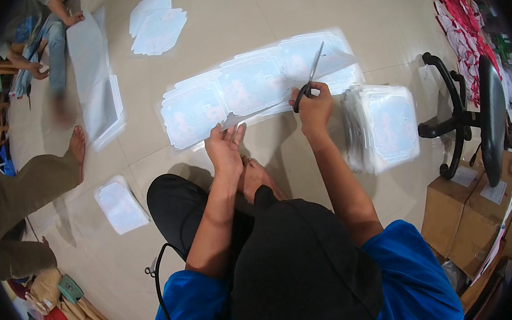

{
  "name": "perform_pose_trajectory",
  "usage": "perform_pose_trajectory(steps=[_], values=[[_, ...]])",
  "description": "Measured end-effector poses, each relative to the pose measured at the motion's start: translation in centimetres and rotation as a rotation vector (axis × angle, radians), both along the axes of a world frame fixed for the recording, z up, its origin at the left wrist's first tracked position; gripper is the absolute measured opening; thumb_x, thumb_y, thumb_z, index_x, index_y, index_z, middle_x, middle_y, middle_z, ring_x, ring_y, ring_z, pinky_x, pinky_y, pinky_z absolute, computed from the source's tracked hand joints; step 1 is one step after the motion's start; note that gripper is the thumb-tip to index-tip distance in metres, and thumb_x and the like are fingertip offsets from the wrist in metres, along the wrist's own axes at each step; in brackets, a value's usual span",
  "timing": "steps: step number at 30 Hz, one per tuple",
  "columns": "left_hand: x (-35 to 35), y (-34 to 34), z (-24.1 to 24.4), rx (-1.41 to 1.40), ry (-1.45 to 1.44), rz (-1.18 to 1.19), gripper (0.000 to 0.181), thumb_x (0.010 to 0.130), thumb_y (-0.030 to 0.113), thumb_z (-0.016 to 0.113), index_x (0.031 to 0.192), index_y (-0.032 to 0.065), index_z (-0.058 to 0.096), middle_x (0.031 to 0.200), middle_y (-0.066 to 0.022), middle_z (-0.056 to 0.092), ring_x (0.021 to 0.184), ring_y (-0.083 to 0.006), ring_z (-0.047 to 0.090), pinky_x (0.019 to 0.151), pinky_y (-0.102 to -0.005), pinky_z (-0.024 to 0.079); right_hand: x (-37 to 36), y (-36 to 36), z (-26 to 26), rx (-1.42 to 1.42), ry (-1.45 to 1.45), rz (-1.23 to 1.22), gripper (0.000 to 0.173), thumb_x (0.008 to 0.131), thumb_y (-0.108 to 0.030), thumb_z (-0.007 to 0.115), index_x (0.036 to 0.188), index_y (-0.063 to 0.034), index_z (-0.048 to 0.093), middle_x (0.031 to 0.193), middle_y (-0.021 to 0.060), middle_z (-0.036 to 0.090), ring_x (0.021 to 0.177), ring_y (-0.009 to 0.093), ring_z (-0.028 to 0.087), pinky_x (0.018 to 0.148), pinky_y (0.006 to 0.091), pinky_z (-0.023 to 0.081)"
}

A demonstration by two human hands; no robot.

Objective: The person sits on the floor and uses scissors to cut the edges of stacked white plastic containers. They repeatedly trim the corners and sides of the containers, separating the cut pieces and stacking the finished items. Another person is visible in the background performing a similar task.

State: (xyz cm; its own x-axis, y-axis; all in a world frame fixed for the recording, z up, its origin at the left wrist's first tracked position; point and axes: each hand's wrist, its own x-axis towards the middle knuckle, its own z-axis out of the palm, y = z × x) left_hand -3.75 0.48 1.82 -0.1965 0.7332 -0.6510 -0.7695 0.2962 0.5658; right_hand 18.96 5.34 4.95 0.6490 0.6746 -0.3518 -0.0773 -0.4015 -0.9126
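A long strip of pale blue printed sheets (pixel 250 86), with stepped, notched outlines, lies across the tiled floor before me. My left hand (pixel 226 151) is at the strip's near edge, palm partly up, fingertips at the sheet. In my right hand (pixel 315 108) is a pair of scissors (pixel 314 72) with black handles, its blades pointing away over the strip's right part. A flap of sheet curls up beside the blades; whether they are cutting cannot be told. Close by on the right stands a tall stack of similar sheets (pixel 391 127).
Smaller cut sheets (pixel 160 30) lie at the far left, and a low pile (pixel 122 204) nearer me. Another person's hand (pixel 74 18) touches a long sheet (pixel 91 73). To the right are a chair with a black base (pixel 449 117) and cardboard boxes (pixel 450 217). Bags (pixel 55 302) lie lower left.
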Motion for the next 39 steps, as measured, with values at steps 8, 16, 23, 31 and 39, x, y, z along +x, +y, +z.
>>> perform_pose_trajectory(steps=[8,16,23,31,39], values=[[0.6,-0.3,1.0,0.091,0.049,-0.053,0.049,0.101,-0.007,0.042,0.149,0.0024,0.041,0.143,-0.0145,0.052,0.126,-0.0329,0.062,0.11,-0.057,0.061,1.5,-0.9,-2.0,-0.14,-0.558,0.177,0.04,0.082,-0.022,0.09,0.111,-0.0064,0.069,0.074,0.0142,0.074,0.07,0.031,0.075,0.072,0.0443,0.056],[1.3,-0.6,1.7,0.038,0.11,-0.045,0.034,0.11,0.001,0.058,0.141,0.0005,0.045,0.135,-0.0149,0.06,0.126,-0.0356,0.068,0.112,-0.0552,0.06,2.4,-0.5,-3.5,-0.1,-0.364,0.095,0.041,0.082,-0.019,0.091,0.112,-0.0042,0.068,0.075,0.0129,0.075,0.069,0.023,0.073,0.069,0.0386,0.056],[-0.3,-0.1,-2.2,-0.083,0.144,-0.015,0.029,0.108,0.001,0.066,0.134,-0.0002,0.053,0.129,-0.0151,0.066,0.113,-0.0318,0.074,0.096,-0.0449,0.069,1.4,-0.6,-2.7,-0.044,-0.197,0.047,0.039,0.087,-0.011,0.09,0.113,-0.0018,0.063,0.08,0.0137,0.076,0.069,0.022,0.074,0.066,0.037,0.059],[0.9,0.5,0.2,-0.025,0.241,-0.052,0.021,0.104,-0.008,0.064,0.123,-0.0046,0.055,0.107,-0.0104,0.061,0.101,-0.0289,0.076,0.086,-0.042,0.073,1.2,0.2,-2.7,0.058,0.394,-0.168,0.051,0.091,-0.002,0.087,0.127,0.0002,0.05,0.094,0.0196,0.076,0.074,0.026,0.077,0.061,0.0337,0.064],[0.8,0.3,-0.2,-0.079,0.274,-0.059,0.027,0.103,-0.011,0.062,0.127,-0.0082,0.05,0.113,-0.016,0.061,0.101,-0.0346,0.078,0.083,-0.0441,0.074,-1.6,2.6,2.8,0.448,0.185,0.024,0.043,0.095,0.003,0.08,0.127,-0.0024,0.052,0.092,0.0174,0.076,0.075,0.02,0.073,0.067,0.0321,0.061]])
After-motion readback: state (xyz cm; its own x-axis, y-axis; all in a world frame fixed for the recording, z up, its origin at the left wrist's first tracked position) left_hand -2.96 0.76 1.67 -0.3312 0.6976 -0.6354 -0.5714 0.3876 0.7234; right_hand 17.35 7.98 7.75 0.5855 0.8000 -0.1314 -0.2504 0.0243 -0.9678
